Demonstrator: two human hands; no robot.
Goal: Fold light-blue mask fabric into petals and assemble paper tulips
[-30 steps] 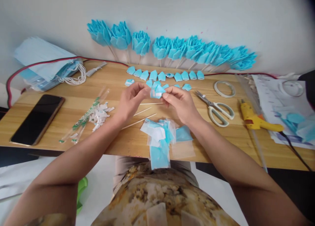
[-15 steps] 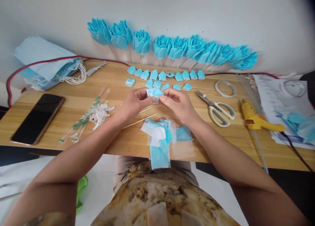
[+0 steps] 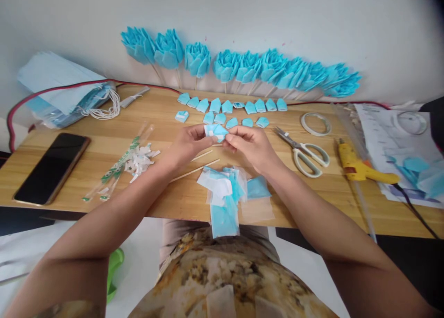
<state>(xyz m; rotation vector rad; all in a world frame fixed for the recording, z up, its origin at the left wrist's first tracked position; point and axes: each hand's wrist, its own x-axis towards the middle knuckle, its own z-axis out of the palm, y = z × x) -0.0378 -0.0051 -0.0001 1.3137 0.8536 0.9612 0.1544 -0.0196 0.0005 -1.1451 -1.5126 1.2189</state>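
Note:
Over the middle of the wooden table (image 3: pixel 166 119), my left hand (image 3: pixel 189 146) and my right hand (image 3: pixel 251 147) both pinch one small folded blue petal piece (image 3: pixel 215 131) between their fingertips. Beyond it, several finished blue folded petals (image 3: pixel 229 108) lie in two rows. In front of my hands sits a pile of cut blue and white fabric pieces (image 3: pixel 225 193). Thin wooden sticks (image 3: pixel 196 170) lie under my left wrist.
Several blue fabric flowers (image 3: pixel 239 66) on sticks lean against the wall. Scissors (image 3: pixel 305 154), a tape roll (image 3: pixel 315 124) and a yellow glue gun (image 3: pixel 360 168) lie on the right. A phone (image 3: pixel 52 168), a stack of face masks (image 3: pixel 65 94) and white scraps (image 3: pixel 138 161) lie on the left.
Both hands have come slightly lower and closer together, and the blue piece between them is folded smaller and tighter than a second ago.

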